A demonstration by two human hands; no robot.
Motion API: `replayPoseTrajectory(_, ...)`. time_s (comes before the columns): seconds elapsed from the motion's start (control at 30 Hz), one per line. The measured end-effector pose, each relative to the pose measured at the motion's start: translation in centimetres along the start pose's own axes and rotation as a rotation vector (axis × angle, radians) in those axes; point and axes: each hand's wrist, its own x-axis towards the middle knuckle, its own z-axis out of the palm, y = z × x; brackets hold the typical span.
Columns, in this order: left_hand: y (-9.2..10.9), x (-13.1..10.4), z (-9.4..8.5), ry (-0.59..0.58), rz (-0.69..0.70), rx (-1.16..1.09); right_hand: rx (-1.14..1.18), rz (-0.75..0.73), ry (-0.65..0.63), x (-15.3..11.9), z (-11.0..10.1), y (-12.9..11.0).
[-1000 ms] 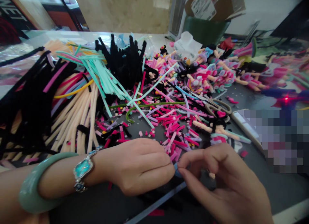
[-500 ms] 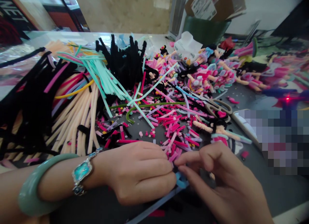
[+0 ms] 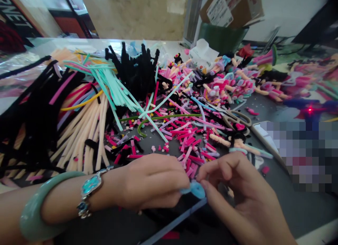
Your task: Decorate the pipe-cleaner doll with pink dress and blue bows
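Note:
Between my two hands is a blue pipe cleaner [image 3: 197, 190], bent into a small round coil, with a long pale blue length [image 3: 174, 222] running down and left beneath it. My left hand [image 3: 155, 181], with a green bangle [image 3: 34, 206] and a turquoise bracelet [image 3: 91, 185] on its wrist, is closed on the coil's left end; its fingertips are partly hidden. The thumb and forefinger of my right hand [image 3: 237, 192] pinch the coil's right side. Behind the hands lie many short pink pipe cleaner pieces [image 3: 188, 141].
Bundles of black [image 3: 34, 114], peach [image 3: 84, 139] and mint pipe cleaners [image 3: 113, 84] fill the left. Scissors [image 3: 235, 118] lie right of centre, near several small pipe cleaner dolls [image 3: 227, 84]. A blue tool with a red light [image 3: 310, 109] stands at the right.
My left hand has shifted slightly left and turned, so more of the blue coil shows. My right fingers keep their pinch on it. The view has tilted a little.

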Motion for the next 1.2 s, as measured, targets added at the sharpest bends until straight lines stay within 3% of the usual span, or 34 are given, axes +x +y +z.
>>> replayPoseTrajectory(0.13, 0.8, 0.9, 0.3, 0.2, -0.575, -0.396, 0.023, 0.032, -0.005, 0.0, 0.1, 0.0)
replayPoseTrajectory(0.27, 0.6, 1.4, 0.9, 0.321, -0.829, -0.794, 0.02, 0.054, -0.05, 0.0, 0.2, -0.2)
replayPoseTrajectory(0.57, -1.1, 0.8, 1.6, 0.449, -0.979, -1.007, -0.007, 0.025, -0.09, -0.3, 0.4, -0.2)
replayPoseTrajectory(0.83, -1.3, 0.5, 1.9, 0.453, -0.989, -1.035, 0.026, -0.026, -0.06, 0.2, 0.3, -0.2)
replayPoseTrajectory(0.93, -1.6, 0.7, 1.9, 0.52, -1.019, -1.042, 0.042, 0.016, -0.041, 0.2, 0.1, -0.2)
replayPoseTrajectory(1.07, -2.2, 0.9, 1.7, 0.632, -1.05, -1.034, 0.345, 0.208, -0.1, 0.4, -0.5, -0.1)
replayPoseTrajectory(1.2, -2.8, 0.7, 1.5, 0.621, -0.998, -0.917, 0.773, 0.402, -0.182, 1.0, -0.8, 0.4)
